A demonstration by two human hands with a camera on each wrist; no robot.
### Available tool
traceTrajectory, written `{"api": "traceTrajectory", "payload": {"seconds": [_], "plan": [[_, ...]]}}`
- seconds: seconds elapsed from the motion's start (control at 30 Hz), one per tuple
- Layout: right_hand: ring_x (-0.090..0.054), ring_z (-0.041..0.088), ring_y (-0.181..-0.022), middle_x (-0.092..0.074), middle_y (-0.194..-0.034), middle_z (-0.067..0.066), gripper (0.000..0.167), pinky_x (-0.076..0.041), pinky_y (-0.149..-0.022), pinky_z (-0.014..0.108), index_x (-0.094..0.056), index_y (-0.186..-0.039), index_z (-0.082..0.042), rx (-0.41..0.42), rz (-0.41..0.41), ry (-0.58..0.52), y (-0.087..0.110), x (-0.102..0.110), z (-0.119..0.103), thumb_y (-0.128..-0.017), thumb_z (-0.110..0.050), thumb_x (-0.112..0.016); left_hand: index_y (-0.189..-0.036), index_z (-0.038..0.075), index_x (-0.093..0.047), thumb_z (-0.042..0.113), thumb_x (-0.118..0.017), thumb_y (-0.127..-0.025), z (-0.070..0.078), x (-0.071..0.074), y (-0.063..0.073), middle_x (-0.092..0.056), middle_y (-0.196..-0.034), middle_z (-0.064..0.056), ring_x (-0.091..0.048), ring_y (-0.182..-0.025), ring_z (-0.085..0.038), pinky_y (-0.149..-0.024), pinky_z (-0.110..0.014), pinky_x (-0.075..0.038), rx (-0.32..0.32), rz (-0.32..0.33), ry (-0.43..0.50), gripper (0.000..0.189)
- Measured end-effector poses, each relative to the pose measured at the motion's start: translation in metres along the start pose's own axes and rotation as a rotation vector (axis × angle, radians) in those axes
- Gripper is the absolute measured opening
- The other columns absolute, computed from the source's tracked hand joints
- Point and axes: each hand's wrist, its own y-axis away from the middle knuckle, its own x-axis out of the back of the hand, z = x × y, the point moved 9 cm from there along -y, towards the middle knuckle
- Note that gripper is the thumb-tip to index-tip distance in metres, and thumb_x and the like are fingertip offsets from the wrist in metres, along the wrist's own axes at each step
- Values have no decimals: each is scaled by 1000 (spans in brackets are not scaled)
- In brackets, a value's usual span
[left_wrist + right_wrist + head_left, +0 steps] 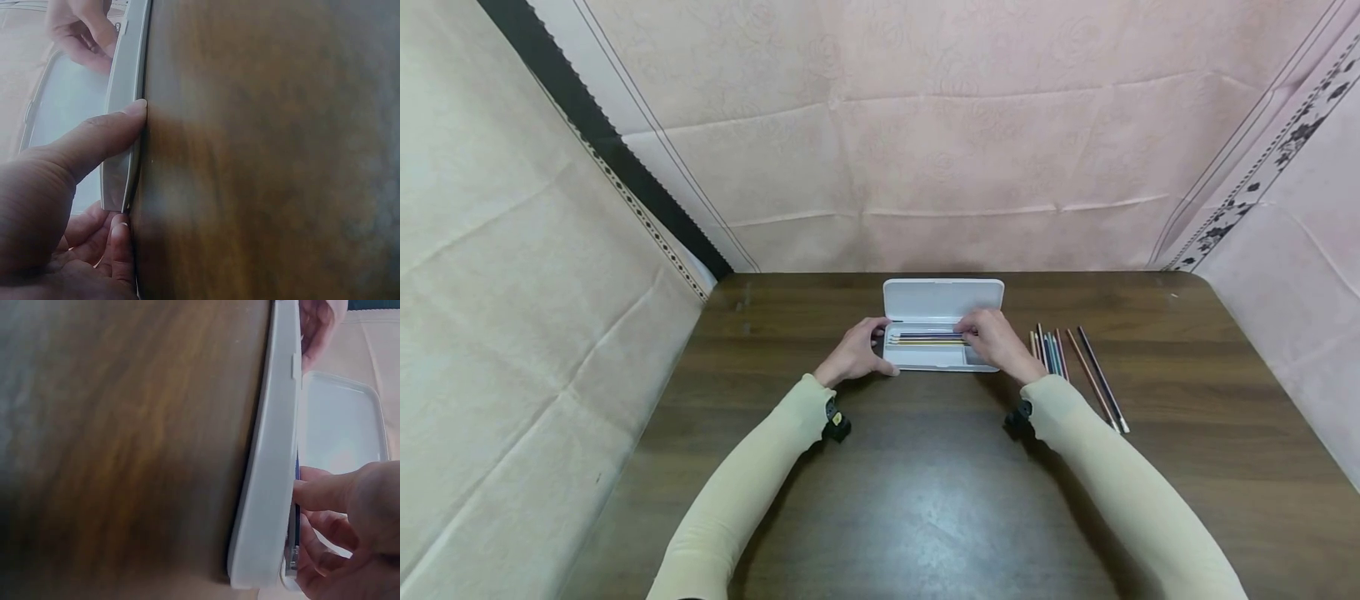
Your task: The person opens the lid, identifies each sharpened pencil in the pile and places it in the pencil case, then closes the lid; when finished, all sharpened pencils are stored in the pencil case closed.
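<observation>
A white pencil case (917,360) lies on the table with its lid (943,300) raised at the back. Several pencils (928,338) lie lengthwise inside it. My left hand (857,350) grips the case's left end; in the left wrist view the thumb (115,134) presses the front wall while the other fingers bend around the end. Over the right part of the case, my right hand (996,340) pinches a dark pencil (293,540) just inside the front wall. The right fingers hide part of that pencil.
Several more pencils (1054,354) lie side by side on the brown wooden table (925,483), right of the case and partly behind the right forearm. Two longer-looking pencils (1101,379) slant beside them. Pale cloth (962,167) hangs behind the table and at both sides.
</observation>
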Motion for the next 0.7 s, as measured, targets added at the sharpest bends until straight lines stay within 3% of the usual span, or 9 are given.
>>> {"api": "traceTrajectory", "payload": {"seconds": [0.43,0.7], "plan": [[-69,38,-100,-79,-110,23,21,-61,-97,55,-83,-113,4,-8,-32,132,-4,-9,-3,-100,8,-67,-162,9,-46,19,-97,-81,0,1,-1,-54,-160,-18,-55,-148,-36,-128,-51,-45,-12,0,2,95],[-65,33,-86,-75,-92,17,22,-58,-80,53,-87,-103,-3,86,10,313,-4,-11,-10,-96,10,-70,-162,10,-46,20,-97,-82,-2,0,-2,-53,-160,-18,-54,-148,-35,-129,-51,-45,0,-4,2,95]]}}
